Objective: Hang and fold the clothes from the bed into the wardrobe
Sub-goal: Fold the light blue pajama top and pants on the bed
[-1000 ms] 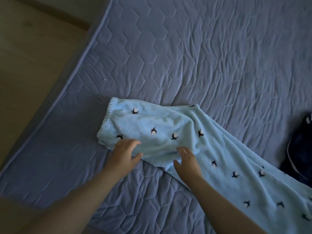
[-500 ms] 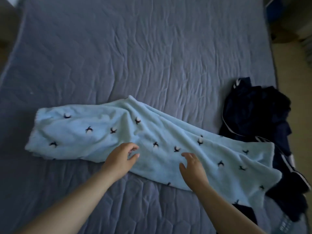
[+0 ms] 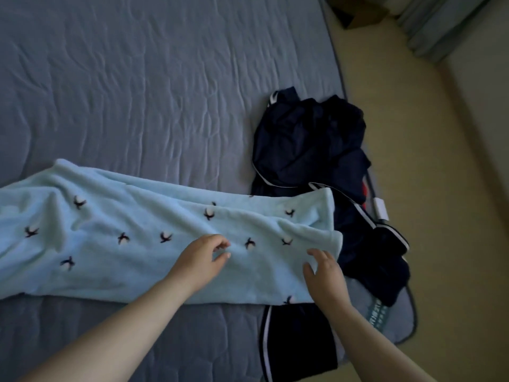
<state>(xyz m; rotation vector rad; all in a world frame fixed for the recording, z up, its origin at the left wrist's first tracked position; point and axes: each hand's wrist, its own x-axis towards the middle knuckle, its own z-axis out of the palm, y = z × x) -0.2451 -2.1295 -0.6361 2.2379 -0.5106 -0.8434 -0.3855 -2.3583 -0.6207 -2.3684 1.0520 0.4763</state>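
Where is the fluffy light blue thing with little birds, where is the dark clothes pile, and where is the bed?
light blue garment (image 3: 170, 219): head view, middle of its fleece.
navy clothes pile (image 3: 308, 139): head view, upper part of the heap.
bed (image 3: 137, 78): head view, bare quilted cover.

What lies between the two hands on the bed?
In the head view, only the light blue fleece garment lies between the left hand and the right hand, with small dark motifs on it.

Pale blue fleece garment (image 3: 154, 230) dotted with dark motifs, navy clothes (image 3: 308, 139) with white piping, grey-blue quilted bed (image 3: 137, 78)
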